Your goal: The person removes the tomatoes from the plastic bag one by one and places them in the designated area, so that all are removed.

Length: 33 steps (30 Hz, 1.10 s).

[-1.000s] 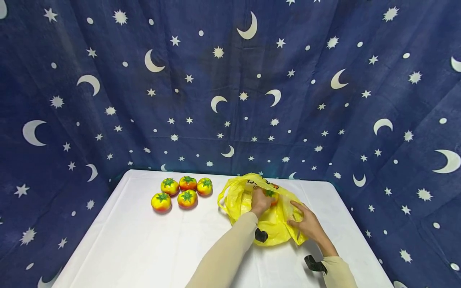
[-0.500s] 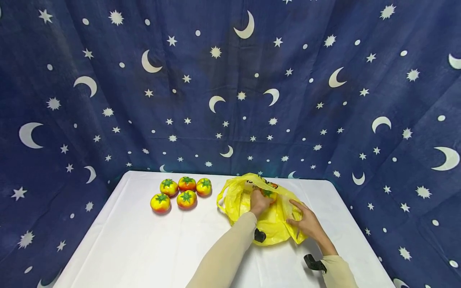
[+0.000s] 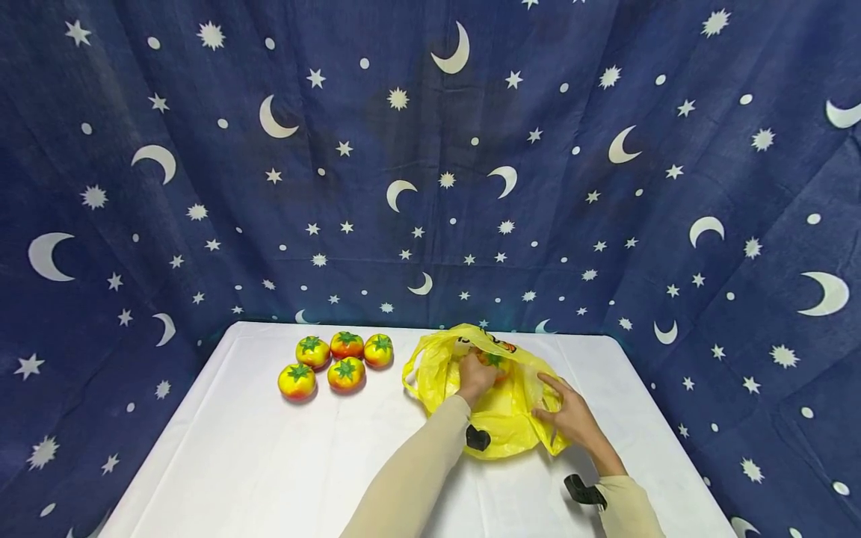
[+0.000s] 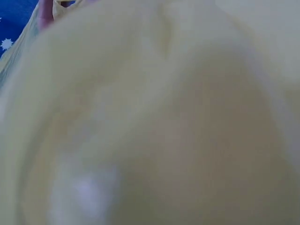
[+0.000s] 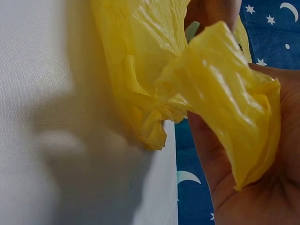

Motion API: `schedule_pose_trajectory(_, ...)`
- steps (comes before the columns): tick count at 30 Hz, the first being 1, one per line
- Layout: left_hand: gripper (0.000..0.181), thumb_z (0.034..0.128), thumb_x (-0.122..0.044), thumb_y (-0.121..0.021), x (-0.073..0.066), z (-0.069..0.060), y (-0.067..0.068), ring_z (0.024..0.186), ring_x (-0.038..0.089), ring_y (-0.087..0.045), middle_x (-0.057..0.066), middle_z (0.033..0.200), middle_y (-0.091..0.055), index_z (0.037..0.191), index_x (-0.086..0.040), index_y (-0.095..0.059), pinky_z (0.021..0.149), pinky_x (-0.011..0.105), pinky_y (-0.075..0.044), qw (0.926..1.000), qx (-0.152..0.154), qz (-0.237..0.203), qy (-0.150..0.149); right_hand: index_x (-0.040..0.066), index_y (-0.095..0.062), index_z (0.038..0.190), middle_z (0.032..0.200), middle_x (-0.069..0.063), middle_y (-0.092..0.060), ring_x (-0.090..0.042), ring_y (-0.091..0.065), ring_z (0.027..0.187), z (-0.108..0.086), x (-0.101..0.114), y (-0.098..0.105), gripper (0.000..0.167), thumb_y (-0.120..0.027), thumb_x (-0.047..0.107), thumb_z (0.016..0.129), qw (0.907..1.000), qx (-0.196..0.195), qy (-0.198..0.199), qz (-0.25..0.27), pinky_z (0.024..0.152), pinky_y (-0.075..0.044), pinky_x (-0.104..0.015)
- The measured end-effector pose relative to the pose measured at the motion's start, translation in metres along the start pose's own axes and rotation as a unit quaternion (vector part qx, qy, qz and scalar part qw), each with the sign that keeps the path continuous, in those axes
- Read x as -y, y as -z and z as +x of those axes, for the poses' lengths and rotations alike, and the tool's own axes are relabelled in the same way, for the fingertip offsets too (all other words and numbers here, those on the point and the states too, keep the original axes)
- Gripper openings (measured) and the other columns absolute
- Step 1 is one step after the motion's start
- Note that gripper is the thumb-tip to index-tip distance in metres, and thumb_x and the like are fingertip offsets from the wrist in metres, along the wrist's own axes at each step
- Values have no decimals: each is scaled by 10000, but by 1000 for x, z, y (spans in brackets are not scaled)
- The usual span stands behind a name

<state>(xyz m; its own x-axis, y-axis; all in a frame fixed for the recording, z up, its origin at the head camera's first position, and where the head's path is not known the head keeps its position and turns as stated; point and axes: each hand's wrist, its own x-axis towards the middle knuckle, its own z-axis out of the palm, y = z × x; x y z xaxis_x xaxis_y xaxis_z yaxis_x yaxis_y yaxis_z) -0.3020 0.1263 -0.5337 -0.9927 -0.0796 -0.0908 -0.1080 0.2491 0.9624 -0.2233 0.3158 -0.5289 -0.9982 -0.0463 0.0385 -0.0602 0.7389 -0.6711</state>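
Note:
A yellow plastic bag [image 3: 507, 433] lies on its side at the right of the table, its mouth towards me. My left hand [image 3: 476, 376] reaches inside and grips a red-and-yellow tomato [image 3: 494, 360] with a green leafy top, partly hidden by the fingers. At the bag's right rim, my right hand [image 3: 574, 415] holds the plastic between thumb and fingers. The right wrist view has a crumpled flap of the bag [image 5: 225, 98] draped over the palm [image 5: 262, 201]. Blurred yellowish plastic [image 4: 140, 117] fills most of the left wrist view.
Several more tomatoes [image 3: 346, 375] stand in a cluster at the back left of the white-covered table [image 3: 269, 463]. Behind and around it hangs a dark blue cloth [image 3: 430, 164] with moons and stars. Black wrist mounts [image 3: 477, 438] sit at both sleeves.
Inside the bag, my left hand has shifted slightly left together with the tomato. The right hand keeps its place at the rim. The head view has panned slightly.

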Motion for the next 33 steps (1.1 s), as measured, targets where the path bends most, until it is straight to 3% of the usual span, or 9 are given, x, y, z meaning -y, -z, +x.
schedule_pose_trajectory(5,629,661,-38,-853,2,-2,3,1013,266,-605,134,1113,-636,1237,-40,-600,945,397,-537,9999,52,-7,87,86,-453,1457,1505,-254,-391,-494,-313,1407,0,0,1,764,-798,179,782,9999,63,-98,0,1134,-212,-690)
schedule_pose_trajectory(13,644,673,-39,-844,3,-4,7,996,270,-632,137,1118,-660,1253,-22,-562,927,400,-545,9986,351,350,-203,82,-454,1456,1517,-263,-374,-499,-292,1418,0,0,1,759,-794,181,785,9999,70,-151,45,1138,-203,-690)
schedule_pose_trajectory(18,650,689,-54,-836,-1,-8,14,1002,243,-621,108,1161,-658,1283,-55,-574,963,404,-532,9982,438,302,-271,93,-441,1468,1530,-257,-359,-488,-284,1427,2,1,2,767,-788,199,792,9997,98,-209,54,1147,-199,-680)
schedule_pose_trajectory(25,603,743,-63,-826,-15,-16,20,1038,217,-612,65,1204,-652,1295,-118,-590,991,394,-522,9977,673,-23,-86,82,-429,1472,1535,-253,-348,-489,-272,1430,4,4,5,770,-784,188,798,9995,138,-275,10,1151,-191,-675)
schedule_pose_trajectory(33,563,742,-102,-840,-23,-23,27,972,204,-611,51,1125,-649,1247,-103,-592,953,375,-549,9969,781,24,72,75,-430,1471,1537,-261,-342,-487,-269,1433,4,5,4,762,-785,193,807,9996,133,-221,68,1156,-185,-671)
